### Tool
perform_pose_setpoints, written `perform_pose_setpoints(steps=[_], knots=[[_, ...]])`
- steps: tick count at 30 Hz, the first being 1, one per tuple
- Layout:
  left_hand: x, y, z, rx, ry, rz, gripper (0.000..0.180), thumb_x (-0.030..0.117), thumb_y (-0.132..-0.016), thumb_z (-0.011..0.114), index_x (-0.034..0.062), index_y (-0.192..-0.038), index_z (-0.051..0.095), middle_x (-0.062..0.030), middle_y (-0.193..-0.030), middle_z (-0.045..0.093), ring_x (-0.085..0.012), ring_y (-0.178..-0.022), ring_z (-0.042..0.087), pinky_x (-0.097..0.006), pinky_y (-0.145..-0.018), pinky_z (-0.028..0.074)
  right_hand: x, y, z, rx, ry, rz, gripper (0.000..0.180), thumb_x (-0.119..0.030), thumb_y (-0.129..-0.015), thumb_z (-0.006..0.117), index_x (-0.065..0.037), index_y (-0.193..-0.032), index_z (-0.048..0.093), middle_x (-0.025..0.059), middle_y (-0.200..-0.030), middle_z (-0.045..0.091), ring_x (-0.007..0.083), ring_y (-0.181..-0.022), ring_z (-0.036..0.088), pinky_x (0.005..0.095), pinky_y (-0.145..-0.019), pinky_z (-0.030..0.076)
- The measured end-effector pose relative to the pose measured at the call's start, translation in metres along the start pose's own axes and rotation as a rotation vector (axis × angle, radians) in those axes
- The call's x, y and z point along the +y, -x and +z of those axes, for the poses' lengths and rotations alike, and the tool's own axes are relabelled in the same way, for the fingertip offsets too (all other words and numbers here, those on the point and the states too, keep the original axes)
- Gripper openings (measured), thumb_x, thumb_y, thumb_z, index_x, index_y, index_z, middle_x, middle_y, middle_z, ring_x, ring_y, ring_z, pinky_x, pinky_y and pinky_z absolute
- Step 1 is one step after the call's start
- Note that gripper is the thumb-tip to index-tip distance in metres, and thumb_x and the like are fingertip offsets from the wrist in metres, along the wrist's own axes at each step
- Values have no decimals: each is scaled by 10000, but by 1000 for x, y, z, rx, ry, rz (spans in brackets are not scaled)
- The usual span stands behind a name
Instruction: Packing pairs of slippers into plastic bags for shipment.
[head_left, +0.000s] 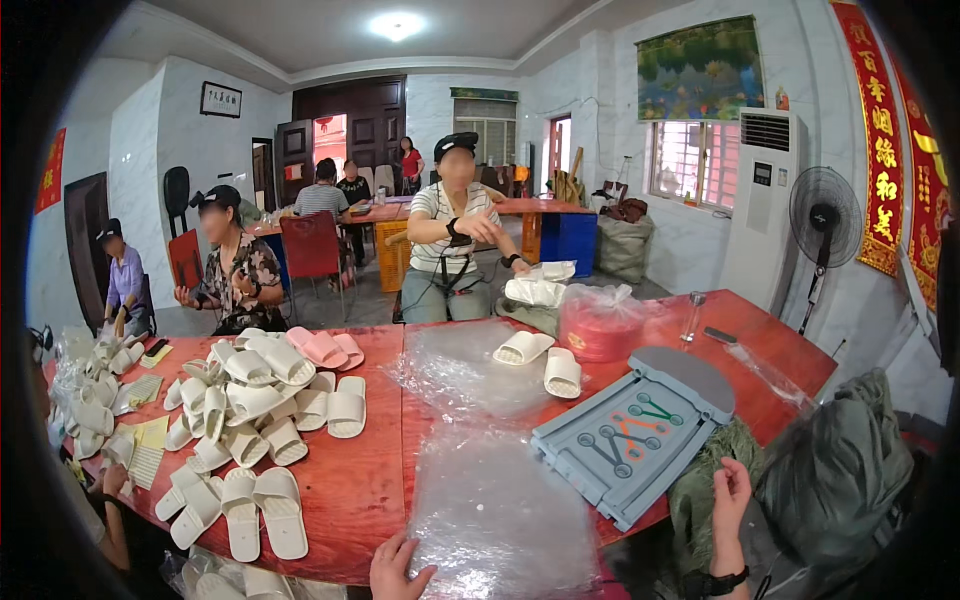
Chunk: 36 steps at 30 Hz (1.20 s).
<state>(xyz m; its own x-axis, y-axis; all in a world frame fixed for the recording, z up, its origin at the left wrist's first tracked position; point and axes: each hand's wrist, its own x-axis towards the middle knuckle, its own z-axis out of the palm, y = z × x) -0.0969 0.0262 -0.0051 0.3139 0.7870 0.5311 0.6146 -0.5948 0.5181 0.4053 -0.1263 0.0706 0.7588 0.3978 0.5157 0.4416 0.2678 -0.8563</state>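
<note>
Plastic sheet under open left hand; right hand open, empty; slippers, grey board flank.

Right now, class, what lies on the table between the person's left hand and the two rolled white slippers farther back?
In the head view, crinkled clear plastic sheets cover the red table from the left hand up toward the rolled slippers.

Your red wooden surface carries white foam slippers at left, clear plastic sheets at centre, a grey plastic board at right.
</note>
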Motion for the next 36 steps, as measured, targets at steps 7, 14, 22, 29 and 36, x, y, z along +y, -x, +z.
perform_pose_setpoints(steps=[7,14,22,29,36], knots=[[0,5,-1,23,-21,15,576,248,-756,786,32,-1258,606,-186,-1310,566,-370,-1213,518,-442,-1034,420,9,-9,24,-52,-59,-18,190,-37,-924,621,-25,-1113,607,-53,-852,523,39,-756,460,189,-685,384],[-5,0,7,3,-45,11,555,249,-759,779,47,-1247,611,-190,-1300,564,-373,-1210,518,-451,-1034,420,32,0,41,-175,-85,42,188,-38,-885,666,-31,-1066,618,-51,-877,537,39,-772,481,194,-673,409],[-8,-5,5,37,-25,-14,564,327,-713,807,34,-1169,650,-191,-1244,593,-385,-1136,549,-462,-977,441,-16,27,89,-512,401,-378,281,-182,-756,776,-79,-991,661,120,-975,630,324,-938,581,405,-819,472],[-5,5,7,11,-87,11,549,250,-749,783,47,-1232,619,-188,-1291,570,-375,-1210,516,-459,-1031,420,1,55,104,-897,423,-208,506,-269,-761,771,-69,-1192,597,154,-1200,554,384,-1111,506,484,-932,429],[10,7,-2,-45,-76,-59,741,296,-716,822,60,-1357,533,-246,-1415,464,-404,-1302,452,-467,-1072,390,-2,53,111,-770,473,-586,490,-256,-756,769,-66,-1172,591,167,-1163,553,393,-1092,512,504,-916,429]])
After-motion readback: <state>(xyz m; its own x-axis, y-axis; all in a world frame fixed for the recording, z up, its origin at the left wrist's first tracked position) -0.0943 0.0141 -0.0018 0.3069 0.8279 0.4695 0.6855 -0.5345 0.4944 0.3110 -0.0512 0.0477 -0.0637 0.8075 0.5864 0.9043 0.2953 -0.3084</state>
